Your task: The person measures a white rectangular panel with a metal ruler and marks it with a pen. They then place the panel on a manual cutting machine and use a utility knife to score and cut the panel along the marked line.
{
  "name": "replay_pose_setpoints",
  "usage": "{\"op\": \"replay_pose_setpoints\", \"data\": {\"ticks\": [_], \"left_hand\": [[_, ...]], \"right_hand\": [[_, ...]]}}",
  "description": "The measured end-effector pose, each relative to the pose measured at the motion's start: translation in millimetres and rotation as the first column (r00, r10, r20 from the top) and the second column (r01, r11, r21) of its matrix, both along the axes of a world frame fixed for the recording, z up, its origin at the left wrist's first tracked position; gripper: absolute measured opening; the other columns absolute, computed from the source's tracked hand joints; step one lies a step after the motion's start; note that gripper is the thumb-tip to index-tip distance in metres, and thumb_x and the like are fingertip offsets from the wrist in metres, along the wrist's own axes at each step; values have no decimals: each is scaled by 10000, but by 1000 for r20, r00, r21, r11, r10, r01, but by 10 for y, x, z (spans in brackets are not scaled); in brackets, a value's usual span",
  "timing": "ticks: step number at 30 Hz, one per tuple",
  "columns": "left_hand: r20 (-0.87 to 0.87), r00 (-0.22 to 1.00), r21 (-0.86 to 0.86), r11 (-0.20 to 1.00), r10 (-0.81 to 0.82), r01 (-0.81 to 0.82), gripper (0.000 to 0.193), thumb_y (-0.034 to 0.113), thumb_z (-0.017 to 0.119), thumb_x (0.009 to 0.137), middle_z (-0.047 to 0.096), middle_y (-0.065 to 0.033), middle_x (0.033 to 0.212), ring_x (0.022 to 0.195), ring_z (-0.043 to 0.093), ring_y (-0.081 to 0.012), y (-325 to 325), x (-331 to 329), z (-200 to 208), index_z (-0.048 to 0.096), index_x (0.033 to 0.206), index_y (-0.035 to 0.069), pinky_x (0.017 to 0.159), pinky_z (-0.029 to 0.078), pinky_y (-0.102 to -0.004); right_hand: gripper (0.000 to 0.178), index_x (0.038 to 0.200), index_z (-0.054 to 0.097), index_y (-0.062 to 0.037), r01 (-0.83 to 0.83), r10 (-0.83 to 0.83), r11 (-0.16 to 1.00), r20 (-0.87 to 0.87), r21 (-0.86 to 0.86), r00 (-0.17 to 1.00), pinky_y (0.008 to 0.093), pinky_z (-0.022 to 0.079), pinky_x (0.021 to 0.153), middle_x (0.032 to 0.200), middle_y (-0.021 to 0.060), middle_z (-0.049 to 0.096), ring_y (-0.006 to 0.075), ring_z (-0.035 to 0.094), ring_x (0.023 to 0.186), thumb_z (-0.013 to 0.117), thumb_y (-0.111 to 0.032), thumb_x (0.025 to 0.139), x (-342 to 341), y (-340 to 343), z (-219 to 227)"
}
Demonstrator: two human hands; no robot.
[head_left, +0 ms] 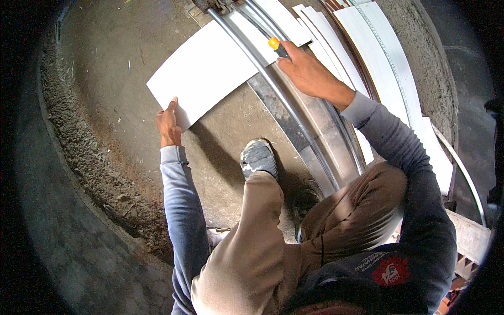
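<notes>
A long white tile-like panel point(205, 68) lies across a metal bed point(299, 102), passing beneath chrome rails point(286, 107) that look like those of a manual tile cutter. At the panel's left end, my left hand point(169, 126) grips the near corner, thumb on top; its other fingers are mostly hidden underneath. My right hand point(311, 73) is closed round a yellow-and-black handle point(274, 44) above the panel. From that handle a dark rod runs up toward the dark fitting point(210, 4) at the far end of the rails.
More white panels point(367, 31) and brown-edged strips lie to the right. My shoe point(259, 157) stands on the dusty floor beside the metal bed. A rough rubble edge point(113, 194) curves along the left, and a pale hose or pipe point(464, 170) bends at the lower right.
</notes>
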State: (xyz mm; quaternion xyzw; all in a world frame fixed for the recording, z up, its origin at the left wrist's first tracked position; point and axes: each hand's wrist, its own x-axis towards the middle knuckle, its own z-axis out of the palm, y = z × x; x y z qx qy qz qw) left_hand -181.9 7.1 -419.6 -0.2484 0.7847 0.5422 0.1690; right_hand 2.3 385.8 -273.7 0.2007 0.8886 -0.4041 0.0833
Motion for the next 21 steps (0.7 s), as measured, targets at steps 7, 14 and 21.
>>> {"op": "replay_pose_setpoints", "data": {"ticks": [7,14,21], "left_hand": [[13,1000,43,999,7,-8,856,230,846,914,439,-383,1564,1455,478,-499,-32,1,-33,379,1503,-180,1233,357,-550],[23,999,86,995,-47,44,921,268,847,915,398,-387,1596,1495,420,-510,-107,-78,-125,342,1536,-188,1252,324,-568],[54,998,110,994,-33,27,883,257,841,918,398,-389,1595,1514,391,-510,-53,-59,-47,374,1526,-181,1273,273,-579]], "right_hand": [[428,1316,481,73,1,-1,999,17,-46,1000,555,536,794,1027,331,681,447,712,865,501,-269,1059,0,24,10],[498,1413,450,75,-26,26,1000,-20,10,999,544,531,716,973,318,686,426,711,798,515,-276,1065,101,24,-69],[580,1535,390,23,-22,24,999,68,-25,997,510,525,645,892,278,696,403,707,729,542,-261,1053,819,-29,63]]}}
